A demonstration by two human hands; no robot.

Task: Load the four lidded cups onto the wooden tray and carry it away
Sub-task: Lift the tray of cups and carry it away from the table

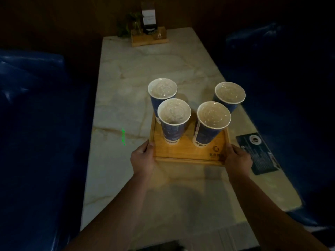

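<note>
While four cups (174,122) stand on tray (188,151), both grips clamp side edges

A pale marbled tabletop (145,69) runs away toward 12 o'clock. At its far end a small wooden stand (149,40) holds a leafy plant (130,22), an upright card (149,17) and a small glass (159,34). A dark printed card (257,153) lies at 3 o'clock near the edge. Blue padded seats flank both sides: one at 9 o'clock (32,124), one at 3 o'clock (290,69). A green light streak (123,137) marks the tabletop.
</note>
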